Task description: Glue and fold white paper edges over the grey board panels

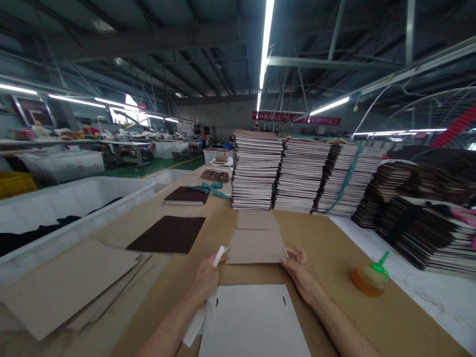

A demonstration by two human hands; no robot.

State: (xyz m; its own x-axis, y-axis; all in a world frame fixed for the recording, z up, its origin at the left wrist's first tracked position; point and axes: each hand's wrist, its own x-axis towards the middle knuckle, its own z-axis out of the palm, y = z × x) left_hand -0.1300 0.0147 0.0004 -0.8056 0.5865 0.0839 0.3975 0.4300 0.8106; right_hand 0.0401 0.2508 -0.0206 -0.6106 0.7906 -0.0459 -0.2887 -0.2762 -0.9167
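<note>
A flat beige panel [256,246] lies in front of me on the brown table covering. My right hand [299,270] pinches its near right corner, the other fingers loosely curled. At the panel's left edge, my left hand [207,275] is closed around a white strip [218,257], whose tail runs below the palm toward me. Another beige panel [257,220] lies just beyond, against the foot of a tall stack. Nearest to me is a white board [253,322] with two small dark slots near its far edge.
Tall panel stacks [256,171] stand at the back, one with a teal band [347,176]. A dark brown sheet [169,234] and large beige sheets [74,282] lie left. On the right sits a green-topped squeeze bottle [370,278]. A white bin [122,191] flanks the table.
</note>
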